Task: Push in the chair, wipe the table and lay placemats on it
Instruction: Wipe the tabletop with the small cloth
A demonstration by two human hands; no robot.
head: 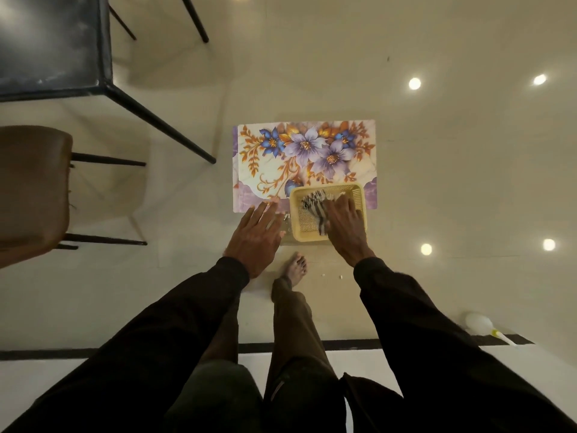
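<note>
We look straight down at a glossy cream floor (437, 170). A floral placemat (306, 151) with purple and blue flowers lies flat on it, just ahead of a bare foot (295, 267). A yellow plastic basket (326, 188) sits on the placemat's near right corner, with a black-and-white striped cloth (313, 201) inside. The right hand (345, 226) reaches into the basket, fingers laid over the cloth; we cannot tell whether they grip it. The left hand (254, 237) is flat, fingers straight and close together, fingertips at the placemat's near edge. The dark-topped table (46, 42) stands at far left, with a brown chair (31, 189) beside it, apart from the table.
</note>
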